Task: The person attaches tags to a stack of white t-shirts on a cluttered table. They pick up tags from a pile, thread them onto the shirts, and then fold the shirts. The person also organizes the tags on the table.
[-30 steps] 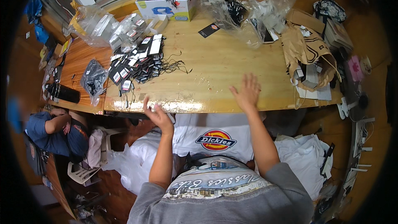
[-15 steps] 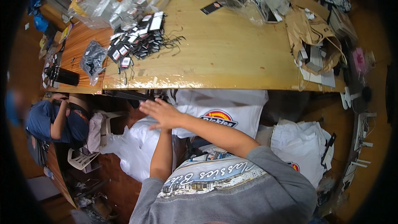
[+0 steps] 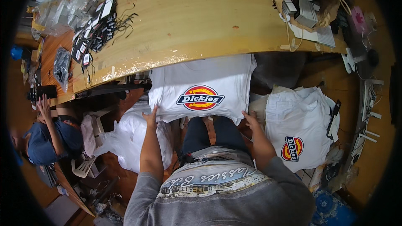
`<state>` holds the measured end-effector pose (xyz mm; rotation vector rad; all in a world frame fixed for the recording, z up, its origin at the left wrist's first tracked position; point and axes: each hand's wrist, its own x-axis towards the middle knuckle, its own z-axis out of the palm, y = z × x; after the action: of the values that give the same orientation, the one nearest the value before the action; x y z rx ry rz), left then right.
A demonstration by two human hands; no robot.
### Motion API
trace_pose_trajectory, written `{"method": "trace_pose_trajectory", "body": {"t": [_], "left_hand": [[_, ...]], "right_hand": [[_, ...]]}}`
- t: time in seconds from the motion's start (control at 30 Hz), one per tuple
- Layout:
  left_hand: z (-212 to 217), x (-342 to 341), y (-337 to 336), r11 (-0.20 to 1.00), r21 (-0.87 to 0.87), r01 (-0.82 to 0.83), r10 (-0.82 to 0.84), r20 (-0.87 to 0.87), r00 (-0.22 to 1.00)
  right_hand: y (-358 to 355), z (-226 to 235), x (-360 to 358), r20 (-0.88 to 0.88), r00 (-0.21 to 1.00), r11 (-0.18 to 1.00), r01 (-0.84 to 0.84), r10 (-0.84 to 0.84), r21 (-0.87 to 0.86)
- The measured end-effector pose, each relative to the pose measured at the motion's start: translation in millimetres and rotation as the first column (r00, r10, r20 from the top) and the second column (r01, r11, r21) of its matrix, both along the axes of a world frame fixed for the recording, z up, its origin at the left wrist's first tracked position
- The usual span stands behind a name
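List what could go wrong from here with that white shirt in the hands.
1. The white T-shirt hangs partly under the wooden table edge; lifted carelessly, it might catch there.
2. The left hand and right hand grip only its near corners, so the middle may sag and the fold come undone.
3. The white plastic bag lies right beside it; a dropped corner could slip down toward the floor.

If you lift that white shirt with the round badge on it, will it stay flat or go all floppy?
Probably floppy: the white shirt is soft cloth, and its lower edge already curves between the left hand and the right hand. It likely weighs little for its size. It should not slip much, since both hands grip its lower corners.
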<state>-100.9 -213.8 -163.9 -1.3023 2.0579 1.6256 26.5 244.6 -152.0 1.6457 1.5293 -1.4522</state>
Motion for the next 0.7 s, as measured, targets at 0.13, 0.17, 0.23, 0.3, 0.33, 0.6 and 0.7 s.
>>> {"method": "trace_pose_trajectory", "body": {"t": [0.13, 0.17, 0.23, 0.3, 0.33, 0.6, 0.7], "left_hand": [[18.4, -9.2, 17.2, 0.951, 0.142, -0.273, 0.256, 0.130, 0.958], [8.6, -5.5, 17.1, 0.943, 0.072, -0.326, 0.320, 0.084, 0.944], [-17.2, 6.2, 24.9, 0.812, 0.090, -0.576, 0.581, -0.038, 0.813], [-1.9, 14.5, 50.3, 0.736, 0.480, -0.476, 0.521, 0.047, 0.852], [0.9, 17.2, 64.5, 0.715, 0.505, -0.484, 0.516, 0.086, 0.852], [0.3, 14.7, 91.4, 0.677, 0.501, -0.539, 0.454, 0.293, 0.842], [-21.8, 13.1, 83.0, 0.759, 0.319, -0.567, 0.465, 0.344, 0.816]], "right_hand": [[-21.5, -31.3, 2.4, -0.291, 0.875, 0.917, 0.334, -0.387, -0.217], [-30.8, -27.8, -4.4, -0.283, 0.844, 0.890, 0.433, -0.456, -0.142], [-46.6, -17.5, -8.7, -0.281, 0.771, 0.800, 0.600, -0.571, 0.022], [-55.6, -67.6, 12.9, -0.348, 0.712, 0.738, 0.670, -0.610, 0.077], [-73.1, -58.2, 6.3, -0.272, 0.608, 0.649, 0.756, -0.746, -0.090], [-159.6, -50.3, -23.2, -0.044, 0.356, 0.318, 0.763, -0.933, -0.563], [-158.8, -47.6, -27.0, -0.010, 0.326, 0.268, 0.760, -0.945, -0.592]]}}
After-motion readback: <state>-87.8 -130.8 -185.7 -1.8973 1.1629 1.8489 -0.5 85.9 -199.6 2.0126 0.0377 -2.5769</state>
